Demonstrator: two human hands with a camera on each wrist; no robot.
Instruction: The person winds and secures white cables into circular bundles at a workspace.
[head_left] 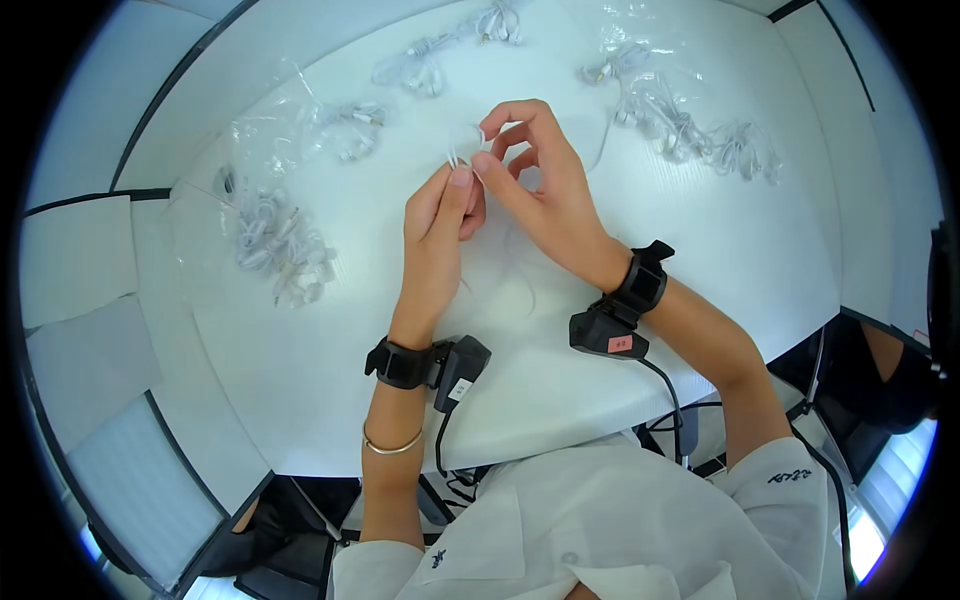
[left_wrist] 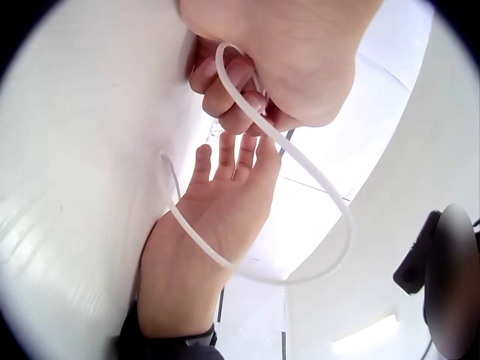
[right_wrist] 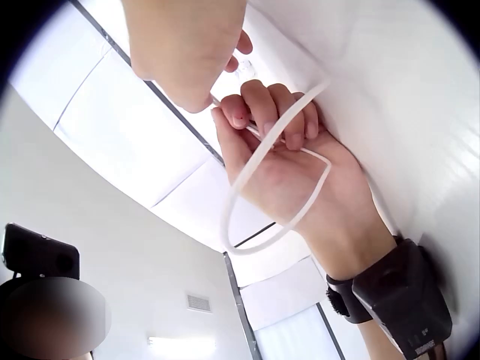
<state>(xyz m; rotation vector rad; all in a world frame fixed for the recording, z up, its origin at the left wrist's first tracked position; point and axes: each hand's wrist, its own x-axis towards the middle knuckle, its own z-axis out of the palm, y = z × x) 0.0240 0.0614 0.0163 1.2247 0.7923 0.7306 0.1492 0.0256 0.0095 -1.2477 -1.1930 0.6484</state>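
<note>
Cable, white and thin (right_wrist: 259, 154), is held up at the fingertips near the upper middle of the head view, and in both wrist views it swings out in a wide loop. The left hand (head_left: 433, 218) grips it: the fingers are curled over into the palm with the strand running beneath them, and the thumb lies along the top. The right hand (head_left: 550, 185) is just beside it, fingers bent and a little spread, thumb and forefinger tips close to the strand; the view there is small and pale, so I cannot tell whether they pinch it. Around the hands on the white table (head_left: 700, 240), coiled cords (head_left: 262, 230) lie in a heap at the left of the frame, a small bundle (head_left: 358, 130) sits nearer the middle, another group (head_left: 425, 72) runs along the top, and a longer row (head_left: 685, 135) stretches across the upper right. Clear plastic bags (head_left: 275, 125) show at the upper left, by the heap. Each wrist wears a black strap, the left (head_left: 402, 366) and the right (head_left: 640, 285), with a boxy camera attached. A silver bracelet (head_left: 393, 446) circles the left forearm, and a white shirt (head_left: 630, 510) fills the bottom of the frame.
</note>
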